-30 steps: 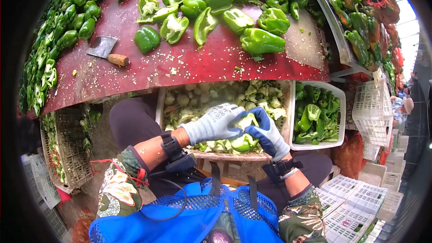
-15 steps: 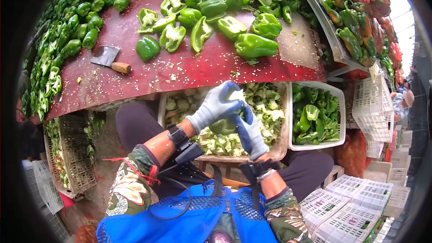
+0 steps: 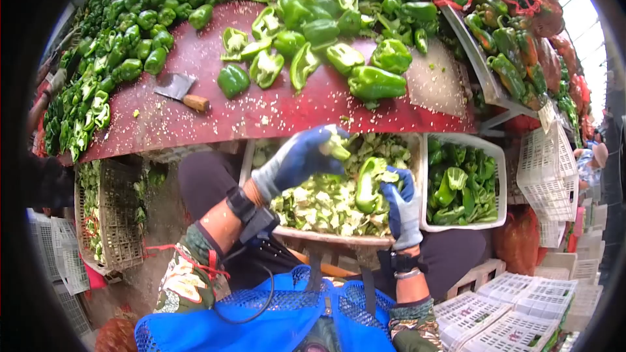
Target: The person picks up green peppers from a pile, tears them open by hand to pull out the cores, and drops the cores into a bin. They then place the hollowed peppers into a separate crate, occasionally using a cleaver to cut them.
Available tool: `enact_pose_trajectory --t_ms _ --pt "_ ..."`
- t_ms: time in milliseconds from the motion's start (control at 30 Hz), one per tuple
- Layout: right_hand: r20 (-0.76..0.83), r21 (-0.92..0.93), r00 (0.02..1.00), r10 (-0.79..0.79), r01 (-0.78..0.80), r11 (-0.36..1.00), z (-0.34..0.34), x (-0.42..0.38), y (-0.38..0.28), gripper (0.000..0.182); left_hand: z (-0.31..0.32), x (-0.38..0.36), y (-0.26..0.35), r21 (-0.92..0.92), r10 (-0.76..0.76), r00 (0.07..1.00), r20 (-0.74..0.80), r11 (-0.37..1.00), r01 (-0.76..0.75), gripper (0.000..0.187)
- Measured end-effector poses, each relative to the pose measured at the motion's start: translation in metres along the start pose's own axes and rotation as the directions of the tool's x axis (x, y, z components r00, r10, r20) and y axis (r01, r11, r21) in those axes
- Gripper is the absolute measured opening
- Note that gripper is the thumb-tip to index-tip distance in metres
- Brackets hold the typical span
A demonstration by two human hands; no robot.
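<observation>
My left hand (image 3: 297, 160), in a grey and blue glove, grips a pale green pepper core (image 3: 337, 146) between its fingers. To the right, my right hand (image 3: 402, 205), gloved the same way, holds an opened green pepper (image 3: 370, 186) with its hollow side showing. Both hands are apart, above a tub (image 3: 413, 156) of pale cores and scraps. Beside the tub stands a white crate (image 3: 501, 176) with opened green peppers inside.
A red table (image 3: 274, 112) spans the front, bearing piled green peppers (image 3: 140, 23) and a cleaver (image 3: 179, 90). Stacked white crates (image 3: 544, 163) stand at right, slatted crates (image 3: 117, 221) at left. Another person (image 3: 593, 156) is at far right; another's arm (image 3: 55, 85) shows at far left.
My hands have moved apart. The core is now in my left hand, separate from the pepper in my right hand. The view has shifted slightly.
</observation>
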State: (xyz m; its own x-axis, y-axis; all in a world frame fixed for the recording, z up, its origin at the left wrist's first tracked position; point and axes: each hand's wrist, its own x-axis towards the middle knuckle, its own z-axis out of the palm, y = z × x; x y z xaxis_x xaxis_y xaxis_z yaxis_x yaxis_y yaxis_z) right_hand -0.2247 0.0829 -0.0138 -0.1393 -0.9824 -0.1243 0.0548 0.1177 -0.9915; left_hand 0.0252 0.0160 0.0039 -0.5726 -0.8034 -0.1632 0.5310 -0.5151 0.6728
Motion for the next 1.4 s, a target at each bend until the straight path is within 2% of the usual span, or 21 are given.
enact_pose_trajectory --t_ms 33,233,300,467,533,633,700,733,767,833,900,933,967,1067,1100,1167,1200,1233,1267,1367,1400 --pt "0.018 -0.062 0.996 -0.085 0.086 0.994 0.005 -0.002 -0.006 0.026 0.008 -0.001 -0.003 -0.007 0.029 0.999 -0.021 1.000 -0.029 0.044" --pt "0.077 0.121 0.996 0.041 -0.050 0.991 -0.003 -0.014 -0.018 0.025 0.033 -0.007 -0.015 0.091 0.145 0.988 -0.052 0.986 -0.140 0.037" --pt "0.102 -0.001 0.995 -0.003 0.003 1.000 -0.007 -0.007 -0.016 0.023 0.039 -0.006 -0.014 0.171 0.181 0.983 -0.007 0.969 -0.177 0.037" --pt "-0.117 -0.145 0.900 -0.420 0.403 0.904 -0.012 -0.006 -0.058 0.022 0.039 -0.001 0.016 0.437 0.271 0.961 -0.055 0.872 -0.221 0.037" --pt "-0.068 -0.274 0.994 0.085 -0.101 0.956 -0.022 0.010 -0.009 0.020 0.009 0.016 0.006 0.583 0.289 0.952 -0.097 0.792 -0.181 0.034" --pt "0.113 -0.499 0.817 0.565 -0.445 0.744 -0.044 0.021 0.096 0.022 -0.024 0.032 -0.009 0.507 0.254 0.947 -0.198 0.853 -0.123 0.030" --pt "0.198 -0.442 0.888 0.416 -0.298 0.846 -0.049 0.001 0.128 0.025 -0.035 0.030 -0.007 0.570 0.309 0.937 -0.161 0.805 -0.167 0.029" --pt "0.170 -0.402 0.859 0.483 -0.387 0.830 -0.029 -0.001 0.074 0.024 -0.023 0.028 0.002 0.560 0.303 0.937 -0.173 0.813 -0.159 0.029" --pt "0.244 -0.326 0.954 0.176 -0.091 0.941 -0.034 0.008 0.088 0.023 -0.020 0.032 0.003 0.577 0.314 0.936 -0.162 0.799 -0.169 0.030" --pt "0.107 -0.465 0.945 0.309 -0.227 0.856 -0.026 0.015 0.060 0.021 -0.020 0.039 0.002 0.508 0.307 0.943 -0.129 0.837 -0.203 0.031" --pt "0.115 -0.662 0.939 0.324 -0.171 0.730 -0.025 0.015 0.072 0.020 -0.020 0.042 -0.001 0.523 0.291 0.942 -0.167 0.836 -0.166 0.030" --pt "0.154 -0.584 0.986 0.068 0.035 0.811 -0.023 0.007 0.073 0.020 -0.018 0.045 0.000 0.538 0.301 0.941 -0.154 0.824 -0.176 0.030" --pt "0.193 -0.452 0.975 0.108 -0.009 0.892 -0.028 0.006 0.068 0.021 -0.018 0.043 -0.003 0.550 0.306 0.939 -0.158 0.817 -0.173 0.030" --pt "0.100 -0.570 0.987 0.128 -0.048 0.820 -0.062 0.015 0.043 0.018 -0.016 0.041 -0.005 0.569 0.261 0.952 -0.162 0.813 -0.127 0.030" --pt "-0.069 -0.407 0.968 0.241 -0.248 0.879 -0.078 0.018 0.032 0.018 -0.017 0.041 -0.006 0.568 0.250 0.950 -0.184 0.817 -0.105 0.031" --pt "-0.185 -0.458 0.983 -0.005 -0.081 0.885 -0.128 0.029 0.015 0.017 -0.021 0.040 -0.009 0.573 0.263 0.947 -0.183 0.811 -0.114 0.031" --pt "-0.279 -0.565 0.960 -0.023 -0.145 0.812 -0.147 0.035 -0.006 0.016 -0.023 0.040 -0.009 0.581 0.266 0.946 -0.183 0.806 -0.114 0.031" --pt "-0.288 -0.670 0.933 -0.216 -0.035 0.742 -0.173 0.046 -0.013 0.015 -0.025 0.040 -0.010 0.578 0.265 0.945 -0.190 0.809 -0.111 0.031" --pt "-0.237 -0.846 0.864 -0.445 0.042 0.532 -0.182 0.055 -0.036 0.014 -0.025 0.041 -0.014 0.575 0.267 0.944 -0.196 0.811 -0.110 0.031" --pt "-0.219 -0.974 0.864 -0.452 -0.169 0.149 -0.204 0.090 -0.048 0.030 -0.027 0.047 -0.020 0.567 0.254 0.942 -0.217 0.819 -0.091 0.031" --pt "-0.137 -0.960 0.896 -0.423 -0.015 0.279 -0.215 0.103 -0.024 0.036 -0.027 0.049 -0.022 0.559 0.241 0.945 -0.221 0.825 -0.080 0.031"
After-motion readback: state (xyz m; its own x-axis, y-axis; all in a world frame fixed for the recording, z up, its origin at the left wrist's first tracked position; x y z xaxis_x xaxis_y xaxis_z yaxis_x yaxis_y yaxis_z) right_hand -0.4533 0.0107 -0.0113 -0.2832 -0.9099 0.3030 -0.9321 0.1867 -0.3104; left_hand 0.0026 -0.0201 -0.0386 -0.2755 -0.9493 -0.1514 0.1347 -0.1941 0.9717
